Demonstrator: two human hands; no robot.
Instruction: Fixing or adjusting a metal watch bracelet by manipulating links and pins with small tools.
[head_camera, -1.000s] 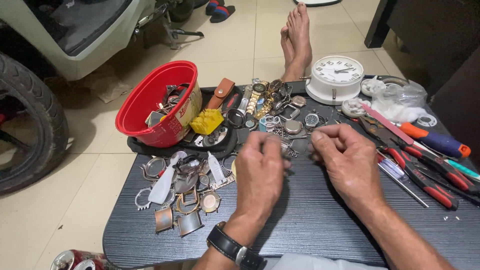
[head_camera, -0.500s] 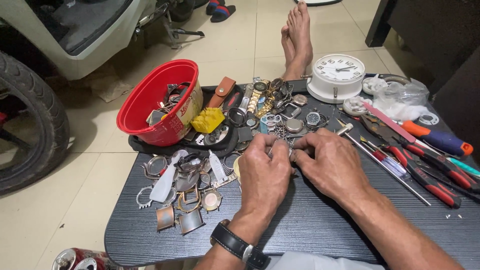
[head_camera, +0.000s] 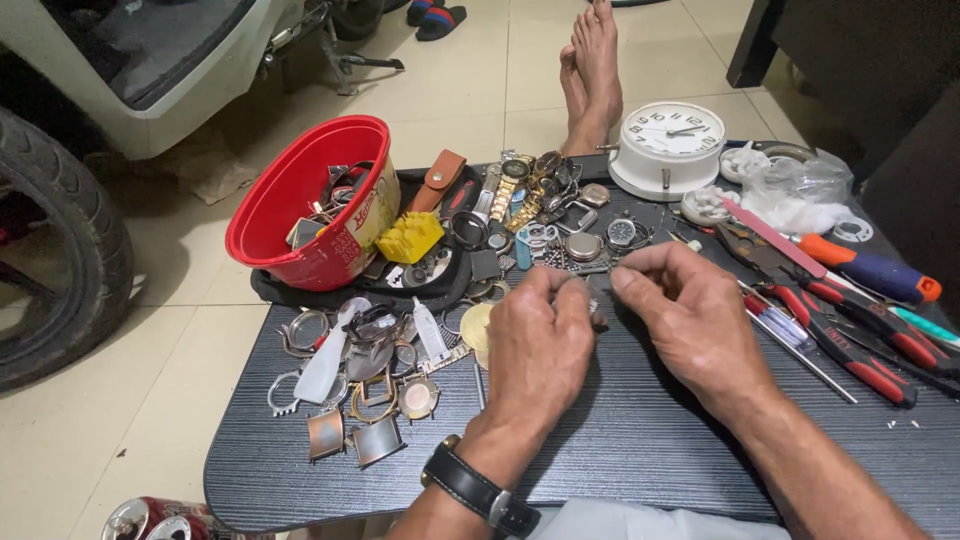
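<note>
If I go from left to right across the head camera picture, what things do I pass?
Tyre → red bowl → yellow block → left hand → right hand → red-handled pliers → orange-and-blue screwdriver.

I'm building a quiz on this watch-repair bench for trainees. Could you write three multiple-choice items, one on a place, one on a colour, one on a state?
1. Where does the white clock stand?
A. At the table's far edge, right of the bowl
B. Inside the bowl
C. On the floor by the tyre

2. What colour is the plastic bowl?
A. Blue
B. Red
C. Green

3. How are the two hands placed?
A. Both flat on the table, far apart
B. One holds the clock
C. Raised close together over the table, fingertips pinched

Answers:
1 A: the clock sits on the dark table at its far side, right of the bowl.
2 B: its rim and wall are plainly red.
3 C: the left hand and right hand meet fingertip to fingertip; what they pinch is too small to tell.
</note>
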